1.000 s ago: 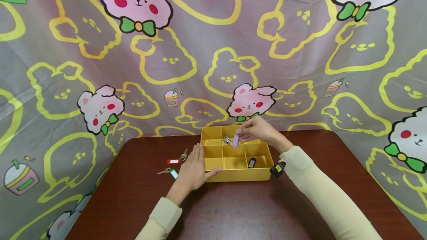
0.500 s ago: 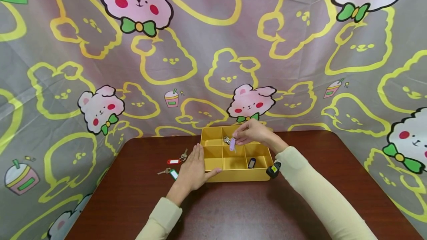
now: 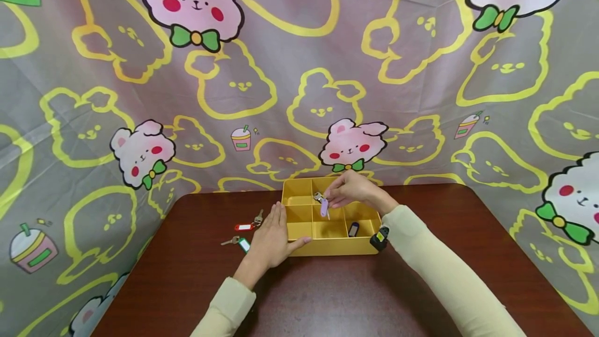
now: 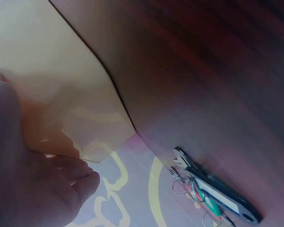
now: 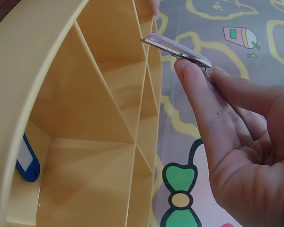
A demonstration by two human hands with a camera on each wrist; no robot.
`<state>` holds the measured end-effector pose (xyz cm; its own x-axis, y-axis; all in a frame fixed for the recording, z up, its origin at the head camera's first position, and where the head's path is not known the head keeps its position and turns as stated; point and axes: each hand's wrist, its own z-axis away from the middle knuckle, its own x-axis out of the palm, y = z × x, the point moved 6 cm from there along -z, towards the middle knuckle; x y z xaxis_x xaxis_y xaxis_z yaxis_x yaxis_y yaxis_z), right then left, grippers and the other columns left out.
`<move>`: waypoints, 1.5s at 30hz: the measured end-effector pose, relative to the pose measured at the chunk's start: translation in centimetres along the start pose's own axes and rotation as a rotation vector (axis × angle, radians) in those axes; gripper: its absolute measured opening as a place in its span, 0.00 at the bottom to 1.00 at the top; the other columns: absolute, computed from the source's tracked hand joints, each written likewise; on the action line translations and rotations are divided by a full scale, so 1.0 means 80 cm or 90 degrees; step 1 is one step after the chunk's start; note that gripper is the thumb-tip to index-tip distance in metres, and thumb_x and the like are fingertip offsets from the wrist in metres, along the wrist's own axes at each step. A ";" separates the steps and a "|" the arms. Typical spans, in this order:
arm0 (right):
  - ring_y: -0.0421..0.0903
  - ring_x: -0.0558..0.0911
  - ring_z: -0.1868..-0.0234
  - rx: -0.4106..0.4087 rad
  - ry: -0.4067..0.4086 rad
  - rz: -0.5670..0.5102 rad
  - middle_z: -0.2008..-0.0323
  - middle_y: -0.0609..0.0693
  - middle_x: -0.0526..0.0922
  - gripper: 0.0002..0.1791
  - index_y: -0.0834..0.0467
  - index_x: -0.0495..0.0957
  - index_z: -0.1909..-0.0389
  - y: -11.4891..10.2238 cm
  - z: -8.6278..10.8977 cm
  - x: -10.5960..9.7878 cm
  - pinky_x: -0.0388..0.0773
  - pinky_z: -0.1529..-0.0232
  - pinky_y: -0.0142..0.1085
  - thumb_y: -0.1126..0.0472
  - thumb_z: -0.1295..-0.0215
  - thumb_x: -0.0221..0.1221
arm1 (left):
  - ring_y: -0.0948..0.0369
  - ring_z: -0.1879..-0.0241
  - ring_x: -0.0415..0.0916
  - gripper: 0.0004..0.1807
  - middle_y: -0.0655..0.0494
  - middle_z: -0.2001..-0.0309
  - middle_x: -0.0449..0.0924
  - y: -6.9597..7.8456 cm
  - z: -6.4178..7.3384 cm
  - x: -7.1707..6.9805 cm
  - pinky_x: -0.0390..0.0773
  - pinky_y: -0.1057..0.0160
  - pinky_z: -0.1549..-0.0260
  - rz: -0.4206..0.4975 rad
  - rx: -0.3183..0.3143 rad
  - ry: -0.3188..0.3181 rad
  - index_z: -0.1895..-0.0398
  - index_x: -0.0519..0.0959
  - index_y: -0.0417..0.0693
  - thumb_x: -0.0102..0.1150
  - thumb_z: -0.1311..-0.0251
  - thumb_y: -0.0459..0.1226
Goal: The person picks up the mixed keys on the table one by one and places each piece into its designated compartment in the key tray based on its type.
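A yellow compartment box (image 3: 332,247) stands on the table. My left hand (image 3: 269,238) rests flat along its left wall, the thumb lying over the front rim. Above the middle compartments, my right hand (image 3: 348,190) pinches a lilac key tag (image 3: 324,208) by its ring; in the right wrist view a key (image 5: 173,51) hangs with the tag (image 5: 180,45). A silver key (image 3: 318,196) shows in the back middle compartment, partly hidden by the right hand. A dark blue key tag (image 3: 353,230) lies in the front right compartment.
Left of the box lie keys with a red tag (image 3: 244,227) and a green tag (image 3: 244,245). The left wrist view also shows a black tag (image 4: 225,196) there. A patterned curtain (image 3: 281,92) hangs behind the brown table (image 3: 327,295).
My right hand has moved slightly left and toward me, lowering the lilac key tag over the front middle compartment. My left hand has stayed in place.
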<state>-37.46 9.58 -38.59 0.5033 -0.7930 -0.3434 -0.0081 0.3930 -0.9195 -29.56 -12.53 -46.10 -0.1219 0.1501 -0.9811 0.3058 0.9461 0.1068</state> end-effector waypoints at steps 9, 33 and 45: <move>0.47 0.92 0.67 0.009 0.003 -0.001 0.61 0.64 0.92 0.11 0.73 0.87 0.53 0.004 -0.008 0.004 0.89 0.50 0.50 0.69 0.26 0.61 | 0.44 0.16 0.52 0.68 0.31 0.17 0.50 0.000 0.000 0.001 0.63 0.50 0.20 -0.004 0.001 -0.003 0.18 0.51 0.28 0.38 0.37 0.80; 0.61 0.93 0.58 0.022 -0.016 0.053 0.59 0.68 0.91 0.11 0.75 0.87 0.54 0.009 -0.015 0.019 0.89 0.50 0.52 0.71 0.28 0.60 | 0.44 0.16 0.52 0.67 0.31 0.17 0.50 0.001 0.000 -0.001 0.63 0.49 0.20 -0.001 0.000 -0.002 0.18 0.51 0.28 0.40 0.36 0.79; 0.64 0.91 0.52 0.029 -0.019 0.051 0.52 0.72 0.88 0.13 0.76 0.85 0.49 0.010 -0.005 0.017 0.87 0.46 0.53 0.70 0.26 0.59 | 0.44 0.16 0.53 0.68 0.31 0.17 0.51 0.000 0.000 0.001 0.64 0.50 0.20 -0.006 0.002 0.001 0.18 0.51 0.28 0.38 0.37 0.80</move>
<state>-37.09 8.63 -39.89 0.5286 -0.7439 -0.4088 -0.0098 0.4762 -0.8793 -29.57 -12.48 -46.19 -0.1258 0.1411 -0.9820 0.3071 0.9468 0.0967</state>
